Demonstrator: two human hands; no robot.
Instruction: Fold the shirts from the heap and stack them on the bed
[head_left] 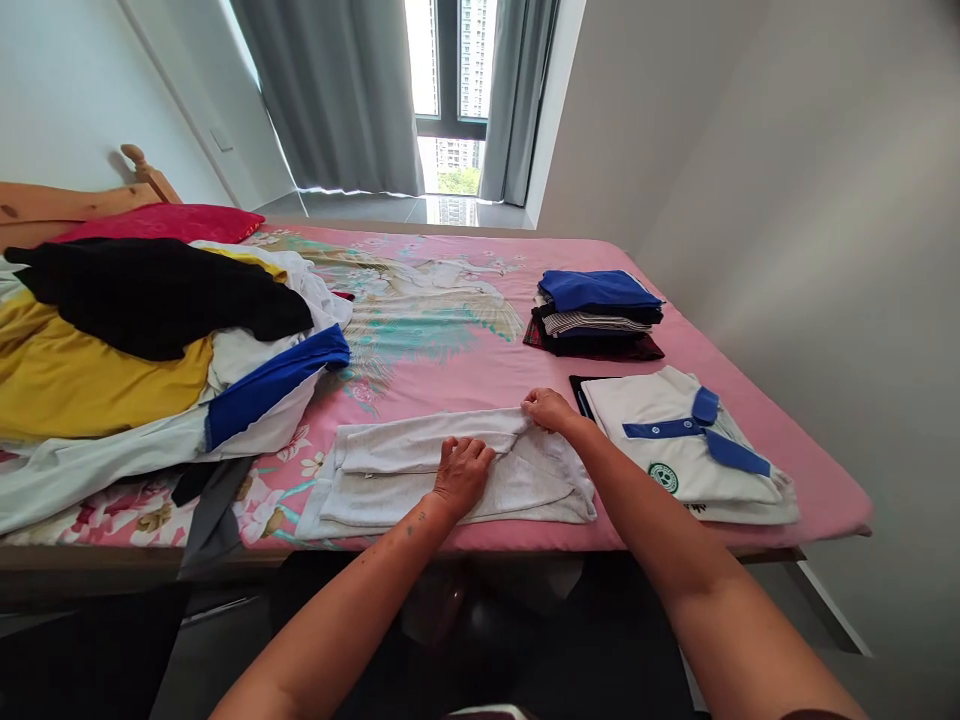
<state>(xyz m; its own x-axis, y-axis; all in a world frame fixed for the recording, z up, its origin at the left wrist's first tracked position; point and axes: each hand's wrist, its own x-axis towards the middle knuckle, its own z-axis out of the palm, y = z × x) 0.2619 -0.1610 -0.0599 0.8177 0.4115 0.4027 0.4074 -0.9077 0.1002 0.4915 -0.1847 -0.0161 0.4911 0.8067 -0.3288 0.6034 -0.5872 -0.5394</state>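
Under both hands, at the near edge of the bed (pixel 465 350), lies one white garment (pixel 390 480), partly folded into a long band. Left hand (pixel 463 472) rests palm down on its middle, fingers spread flat, gripping nothing. Right hand (pixel 550 408), just beyond and to the right of the left, is curled over the upper fold, fingertips pinching the cloth; what lies beneath its knuckles is hidden. Both forearms reach forward from the bottom of the view, the right one crossing the garment's right end and covering it.

Just right of the right hand lies one folded white polo shirt (pixel 675 440) with blue collar and a round badge, its lettering too small to read; a dark item beneath it shows only as a thin edge. Beyond that hand stands one stack of folded clothes (pixel 596 315), blue on top; the layers below cannot be counted surely. Well left of the left hand sprawls one unsorted heap (pixel 150 340) in black, yellow, white and blue, cut off by the frame's edge.
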